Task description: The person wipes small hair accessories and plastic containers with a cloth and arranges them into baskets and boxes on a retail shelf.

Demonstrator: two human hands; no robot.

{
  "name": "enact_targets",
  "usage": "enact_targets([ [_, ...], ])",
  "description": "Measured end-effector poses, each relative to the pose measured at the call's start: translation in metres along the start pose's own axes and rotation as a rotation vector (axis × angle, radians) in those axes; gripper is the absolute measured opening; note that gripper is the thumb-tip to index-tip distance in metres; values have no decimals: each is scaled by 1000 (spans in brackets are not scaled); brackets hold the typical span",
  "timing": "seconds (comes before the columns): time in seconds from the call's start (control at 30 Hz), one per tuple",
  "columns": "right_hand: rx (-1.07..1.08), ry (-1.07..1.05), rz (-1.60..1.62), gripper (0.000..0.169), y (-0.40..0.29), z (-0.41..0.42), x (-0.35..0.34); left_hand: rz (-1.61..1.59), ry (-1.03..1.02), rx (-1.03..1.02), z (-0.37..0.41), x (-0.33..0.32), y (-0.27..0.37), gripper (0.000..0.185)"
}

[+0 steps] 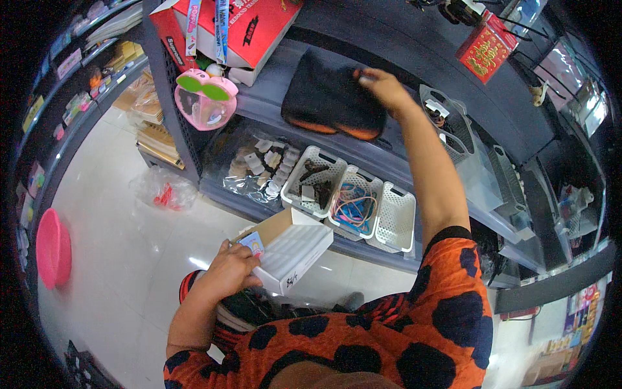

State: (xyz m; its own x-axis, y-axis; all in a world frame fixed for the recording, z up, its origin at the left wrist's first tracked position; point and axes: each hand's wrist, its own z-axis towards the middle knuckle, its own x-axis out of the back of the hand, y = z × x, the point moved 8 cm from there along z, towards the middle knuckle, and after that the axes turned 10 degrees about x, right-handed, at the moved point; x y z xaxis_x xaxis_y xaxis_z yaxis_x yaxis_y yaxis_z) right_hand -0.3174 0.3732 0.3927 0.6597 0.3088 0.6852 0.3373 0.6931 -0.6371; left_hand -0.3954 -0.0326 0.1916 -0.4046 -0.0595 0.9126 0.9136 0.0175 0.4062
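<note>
My left hand [232, 270] grips the left end of an open white cardboard box [306, 253], which holds a small printed card [250, 243] near that hand. The box is tilted in front of my body and has handwriting on its side. My right hand [384, 90] reaches over the shelf to a black fabric item with orange edges [330, 97]; its fingertips are at the upper right part of the cloth, and some are hidden. Just below the cloth, white plastic baskets [316, 182] stand on a lower shelf, one with dark items, one with coloured bands.
A red box [252, 29] and a pink heart-shaped case [206, 99] are at the upper left. Clear-wrapped pale items [265, 165] lie left of the baskets. Grey baskets [449, 116] stand right of my arm. A pink basin [52, 248] and a plastic bag [165, 189] are on the floor.
</note>
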Motion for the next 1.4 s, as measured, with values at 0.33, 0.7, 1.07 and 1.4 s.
enact_targets([
  [0.33,352,-273,-463,58,-47,-19,-90,-163,242,-33,4,37,5,33],
  [0.7,-12,-193,-789,48,-2,78,-71,-60,190,-108,33,30,11,32],
  [1.07,189,-423,-740,61,-40,78,-123,-138,64,-142,49,16,1,31],
  [1.4,120,-311,-710,41,7,187,-144,-95,-83,-117,62,7,1,31],
])
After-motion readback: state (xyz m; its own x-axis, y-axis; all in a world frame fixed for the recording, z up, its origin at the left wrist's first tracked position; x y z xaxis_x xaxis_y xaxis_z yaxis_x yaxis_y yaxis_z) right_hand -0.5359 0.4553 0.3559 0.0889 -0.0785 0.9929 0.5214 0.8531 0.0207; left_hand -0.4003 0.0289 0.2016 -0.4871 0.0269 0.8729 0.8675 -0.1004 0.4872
